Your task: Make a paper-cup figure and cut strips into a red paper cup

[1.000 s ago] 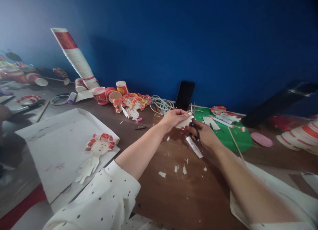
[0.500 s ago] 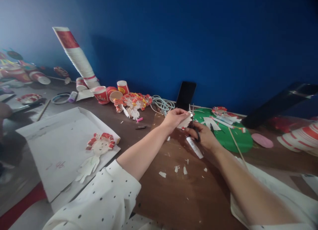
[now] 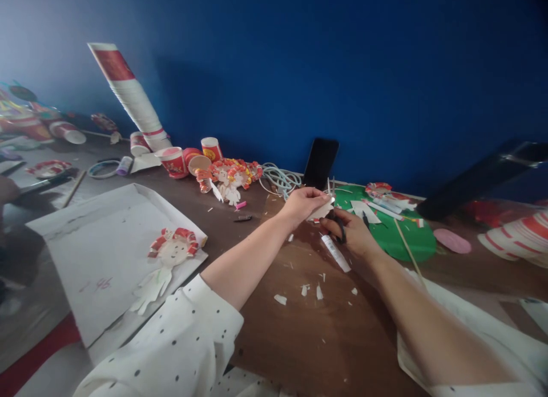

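Note:
Between finger and thumb, my left hand (image 3: pixel 303 205) pinches a white paper cutout (image 3: pixel 321 212) with a little red at its lower edge. My right hand (image 3: pixel 353 232) is closed round the dark handles of a pair of scissors (image 3: pixel 341 228). The scissors' blades point up beside the cutout, partly behind my fingers. Below my hands lies a white tube (image 3: pixel 335 253). Small white paper scraps (image 3: pixel 319 292) are scattered on the brown table (image 3: pixel 295 340).
At left, a finished-looking paper doll (image 3: pixel 171 251) rests on a white folder (image 3: pixel 98 243). Paper cups (image 3: pixel 173 161), several dolls (image 3: pixel 233 177), a coiled cable (image 3: pixel 280 179) and a phone (image 3: pixel 321 161) line the wall. A green sheet (image 3: pixel 396 240) holds scraps at right.
Both hands stay close together. The cutout has turned slightly and its red edge shows less. Otherwise the view has only shifted a little.

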